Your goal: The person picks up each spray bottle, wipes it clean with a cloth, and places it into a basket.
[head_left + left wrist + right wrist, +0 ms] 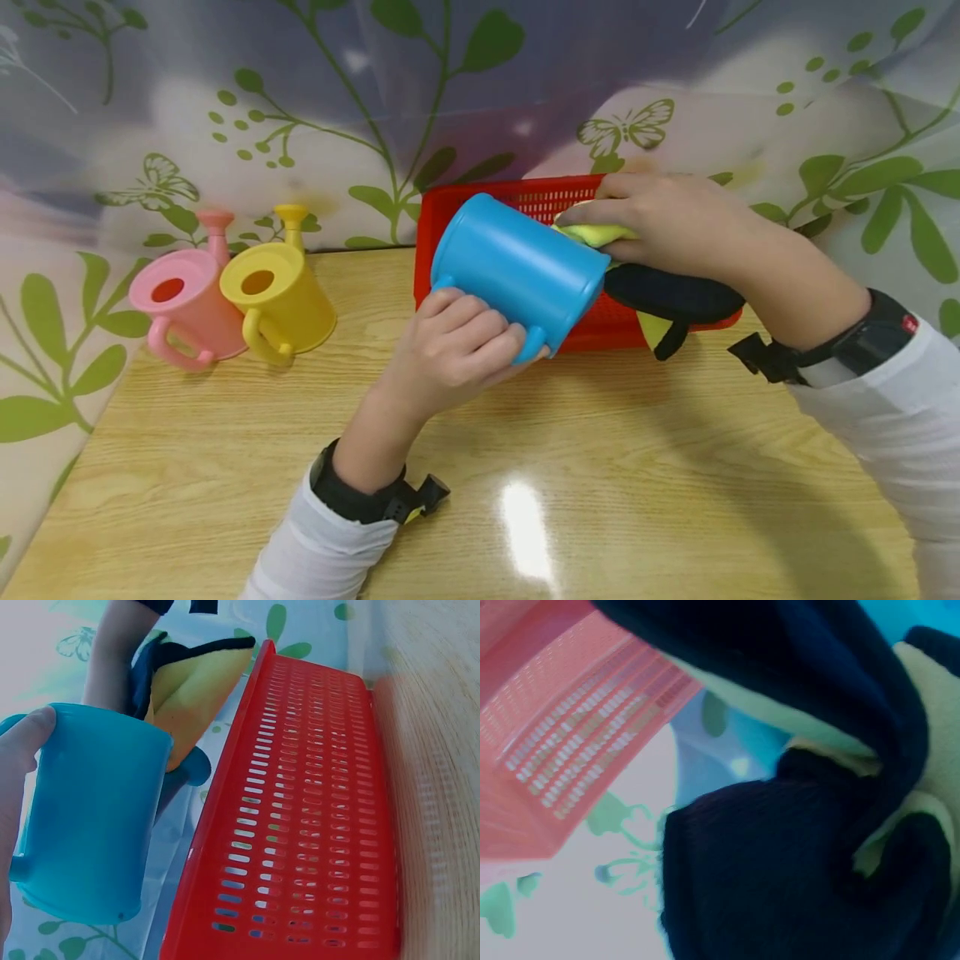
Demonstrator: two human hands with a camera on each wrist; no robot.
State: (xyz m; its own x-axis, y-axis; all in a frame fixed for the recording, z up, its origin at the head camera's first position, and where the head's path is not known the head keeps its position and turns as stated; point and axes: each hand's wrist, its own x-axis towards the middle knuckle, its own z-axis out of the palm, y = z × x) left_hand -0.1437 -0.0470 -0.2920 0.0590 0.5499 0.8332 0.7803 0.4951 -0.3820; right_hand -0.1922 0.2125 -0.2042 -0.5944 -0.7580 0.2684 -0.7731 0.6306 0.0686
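A blue watering can (517,258) is tilted above the table, its spout (196,766) visible in the left wrist view. My left hand (461,350) grips its handle, fingers curled round it. On the can's far right side, my right hand (667,221) pinches a yellow and black cloth (671,296) against or very near the can; exact contact is hidden. Dark folds of the cloth (750,870) fill most of the right wrist view. Behind both hands is a red slotted basket (424,258), partly covered by the can and cloth.
A pink watering can (217,312) and a yellow watering can (303,308) stand side by side at the table's left. The wooden table (225,467) meets a leaf-and-butterfly patterned backdrop (277,183) just behind the basket.
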